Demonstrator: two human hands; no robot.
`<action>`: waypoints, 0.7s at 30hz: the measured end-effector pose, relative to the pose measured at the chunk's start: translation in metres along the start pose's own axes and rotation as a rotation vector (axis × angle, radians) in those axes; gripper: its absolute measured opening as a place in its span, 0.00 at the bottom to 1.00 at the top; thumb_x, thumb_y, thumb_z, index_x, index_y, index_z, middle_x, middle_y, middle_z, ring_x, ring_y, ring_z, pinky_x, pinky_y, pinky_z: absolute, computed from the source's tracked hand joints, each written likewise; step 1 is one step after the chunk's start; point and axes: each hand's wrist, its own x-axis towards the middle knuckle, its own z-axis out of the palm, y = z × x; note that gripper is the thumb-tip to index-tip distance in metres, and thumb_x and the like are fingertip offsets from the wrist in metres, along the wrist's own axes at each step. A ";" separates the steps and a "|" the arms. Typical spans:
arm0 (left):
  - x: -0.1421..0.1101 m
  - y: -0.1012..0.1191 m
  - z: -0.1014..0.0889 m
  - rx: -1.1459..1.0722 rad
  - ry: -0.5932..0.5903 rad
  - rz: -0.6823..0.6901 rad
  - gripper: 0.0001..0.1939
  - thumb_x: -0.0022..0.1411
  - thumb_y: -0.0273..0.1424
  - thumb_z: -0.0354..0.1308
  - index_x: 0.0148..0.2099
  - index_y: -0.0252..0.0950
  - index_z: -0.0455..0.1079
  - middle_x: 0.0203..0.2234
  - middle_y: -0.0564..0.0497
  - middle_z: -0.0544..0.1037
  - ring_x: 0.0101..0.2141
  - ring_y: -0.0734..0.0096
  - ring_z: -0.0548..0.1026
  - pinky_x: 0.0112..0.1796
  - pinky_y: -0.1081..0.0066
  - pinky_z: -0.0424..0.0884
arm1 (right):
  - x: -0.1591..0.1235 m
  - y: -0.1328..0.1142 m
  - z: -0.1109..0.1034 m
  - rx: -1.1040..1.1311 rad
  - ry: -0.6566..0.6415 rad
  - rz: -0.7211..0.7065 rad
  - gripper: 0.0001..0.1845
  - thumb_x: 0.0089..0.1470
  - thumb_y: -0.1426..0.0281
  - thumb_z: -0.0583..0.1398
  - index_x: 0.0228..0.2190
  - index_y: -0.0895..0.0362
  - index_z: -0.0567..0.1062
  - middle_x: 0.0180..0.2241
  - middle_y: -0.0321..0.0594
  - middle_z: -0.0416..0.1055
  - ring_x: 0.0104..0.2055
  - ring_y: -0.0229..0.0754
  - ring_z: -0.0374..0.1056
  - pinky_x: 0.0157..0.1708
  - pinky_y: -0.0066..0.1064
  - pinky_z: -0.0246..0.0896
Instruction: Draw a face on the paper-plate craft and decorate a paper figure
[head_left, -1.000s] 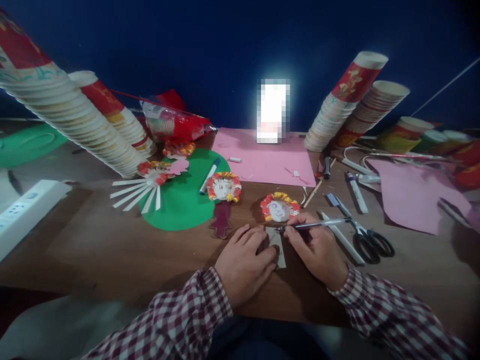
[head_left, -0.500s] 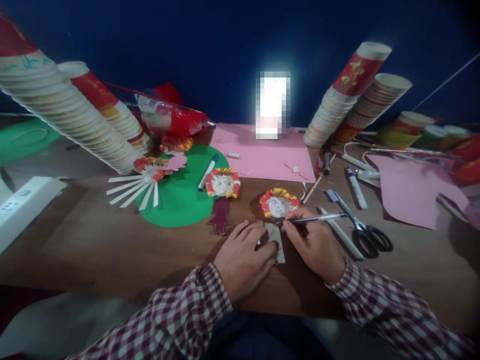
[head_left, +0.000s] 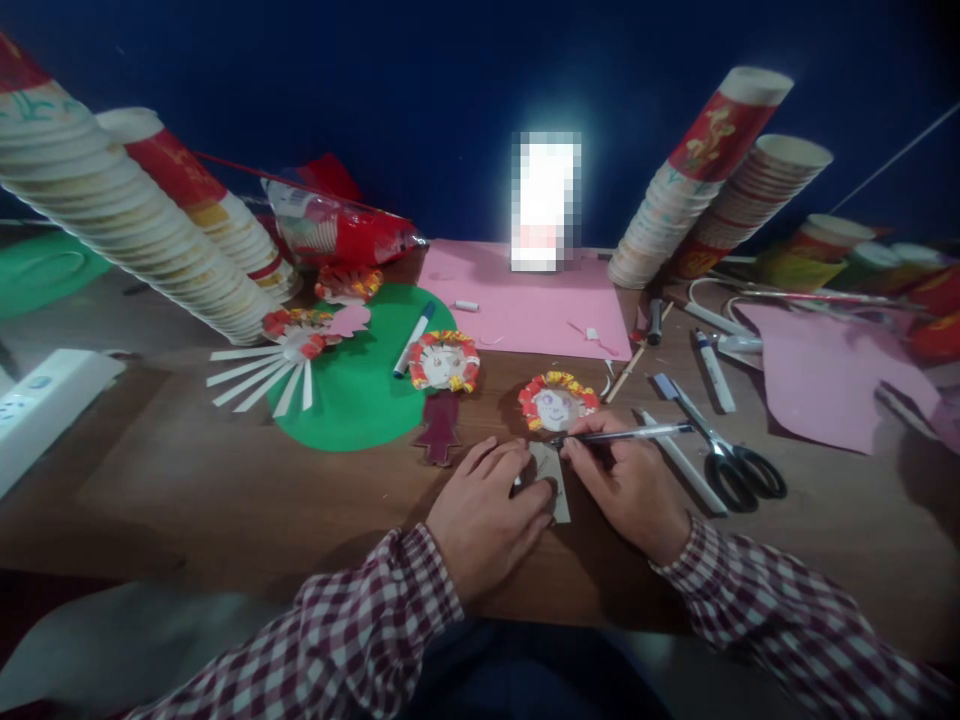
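Note:
My left hand (head_left: 487, 510) lies palm down with bent fingers spread over a small pale piece of paper (head_left: 551, 475), pinning it to the table. Part of the paper is hidden under that hand, and thin dark lines show on it. Something small and white peeks out between thumb and forefinger, too hidden to name. My right hand (head_left: 630, 485) is closed round a clear-barrelled pen (head_left: 637, 433), its dark tip at the paper's upper edge. Just beyond the tip sits a round paper face (head_left: 559, 403) with a red and yellow ruffled rim and purple drawn features.
Scissors (head_left: 731, 470), a white strip (head_left: 686, 465) and a marker (head_left: 714, 372) lie right of my hands. A second face (head_left: 446, 362) and a maroon cut-out (head_left: 439, 428) are left, by a green sheet (head_left: 337, 405). Tall cup stacks (head_left: 150, 215) lean on both sides.
The pen tip has shifted very slightly at the paper's top edge. The view has tilted a little; both hands keep their places.

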 end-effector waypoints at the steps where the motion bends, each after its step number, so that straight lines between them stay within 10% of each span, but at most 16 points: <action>1: 0.000 0.000 0.000 -0.001 0.003 0.002 0.11 0.63 0.34 0.50 0.47 0.40 0.67 0.47 0.45 0.66 0.54 0.59 0.61 0.56 0.53 0.54 | 0.000 0.000 0.000 0.004 0.000 0.001 0.07 0.56 0.65 0.55 0.33 0.55 0.69 0.27 0.38 0.73 0.29 0.42 0.70 0.28 0.30 0.63; 21: 0.000 0.000 0.000 -0.007 0.024 -0.002 0.10 0.61 0.33 0.52 0.46 0.40 0.67 0.49 0.45 0.66 0.55 0.56 0.59 0.55 0.52 0.57 | 0.000 0.000 0.000 0.000 -0.021 -0.011 0.04 0.56 0.68 0.56 0.33 0.56 0.68 0.27 0.37 0.72 0.28 0.40 0.69 0.27 0.27 0.61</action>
